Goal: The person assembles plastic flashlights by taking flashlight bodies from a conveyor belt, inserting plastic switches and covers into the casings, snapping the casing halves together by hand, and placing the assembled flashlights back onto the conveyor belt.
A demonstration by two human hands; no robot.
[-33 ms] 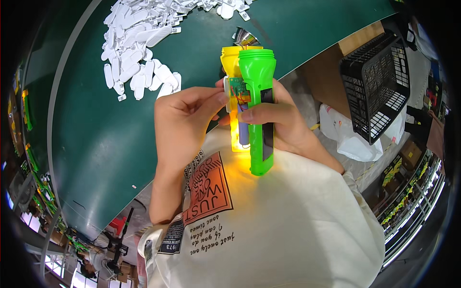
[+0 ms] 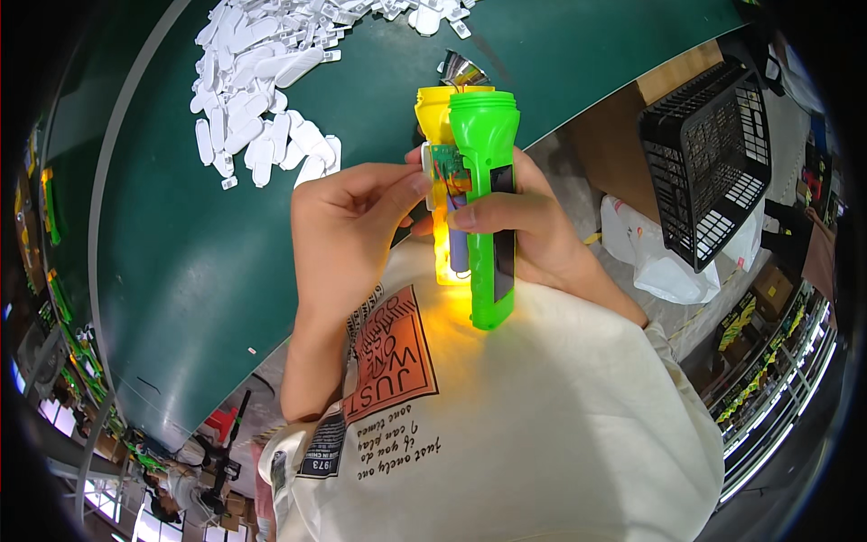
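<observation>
Green torch shell (image 2: pixel 481 253) held by right hand (image 2: pixel 533 217), white piece (image 2: pixel 427 161) pinched by left hand (image 2: pixel 357 203), yellow shell (image 2: pixel 433 113) between their fingers, printed lettering (image 2: pixel 390 379) on white shirt (image 2: pixel 560 406) below fingertips.

The left hand (image 2: pixel 357 203) is left of the open flashlight (image 2: pixel 485 135), the right hand (image 2: pixel 519 215) around its right side. Inside it sit a circuit board (image 2: pixel 449 163) and battery (image 2: pixel 458 246); beyond its head, a reflector (image 2: pixel 464 69); to its far left, plastic pieces (image 2: pixel 244 113) on a table (image 2: pixel 199 271); to its right, a crate (image 2: pixel 673 172).
</observation>
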